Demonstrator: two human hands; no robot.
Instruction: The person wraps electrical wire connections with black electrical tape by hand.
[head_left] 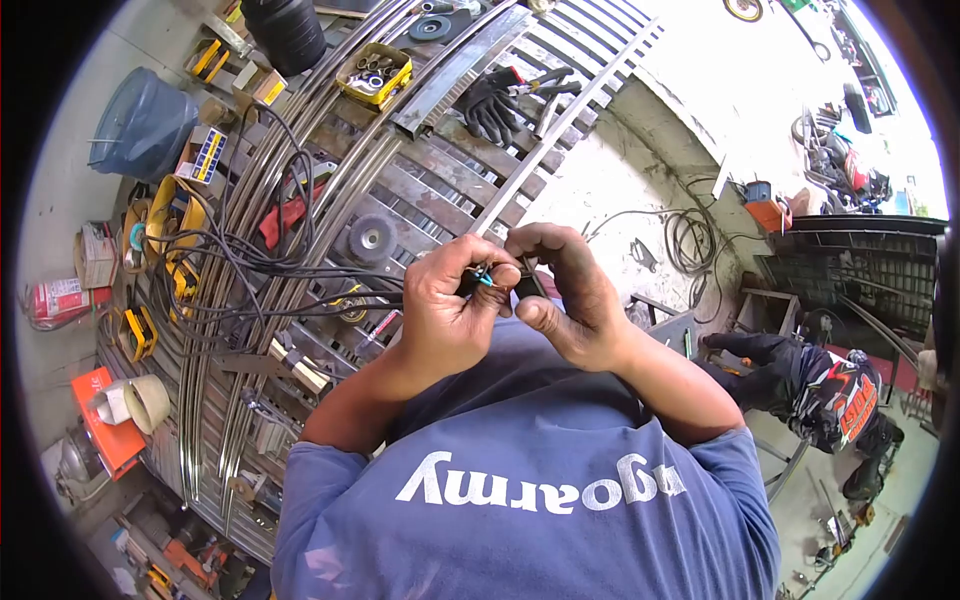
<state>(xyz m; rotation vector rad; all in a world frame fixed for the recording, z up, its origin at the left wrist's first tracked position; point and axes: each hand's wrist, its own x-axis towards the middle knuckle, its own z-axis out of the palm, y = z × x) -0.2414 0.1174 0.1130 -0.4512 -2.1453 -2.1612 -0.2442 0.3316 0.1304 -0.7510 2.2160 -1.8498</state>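
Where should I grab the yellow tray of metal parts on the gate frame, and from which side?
Take the yellow tray by its rim at a bare corner, coming from above. It sits open-topped and level on the metal gate frame, full of loose parts, so a level lift from the rim likely keeps them in.

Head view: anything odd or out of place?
Black cables lie in a loose tangle across the metal gate frame, with gloves and a grinding disc strewn on it. Left hand and right hand pinch a small wired part. Nothing looks damaged.
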